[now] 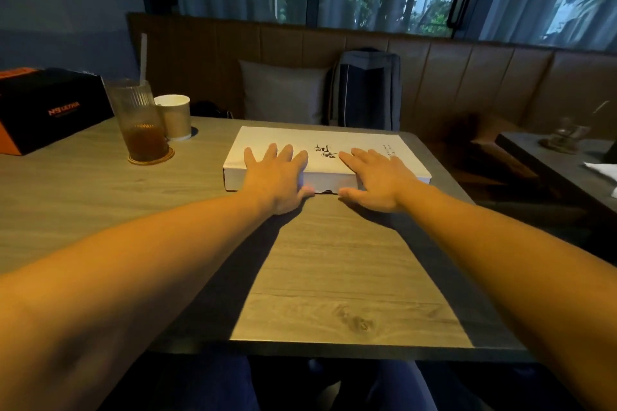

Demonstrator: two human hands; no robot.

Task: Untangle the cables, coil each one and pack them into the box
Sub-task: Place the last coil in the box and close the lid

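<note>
Resting flat on the lid of the closed, flat white cardboard box (367, 140) with black brush lettering, the hands lie a little apart, left hand (277, 173) and right hand (377, 177) with fingers straight and spread, thumbs down at its near wall, gripping nothing. That box sits toward the far middle of the grey wood-grain counter (334, 277). At the far left stand a ribbed glass of brown drink (140, 123), a pale paper cup (173, 115) just beside it and a black-and-orange carton (50, 107)
</note>
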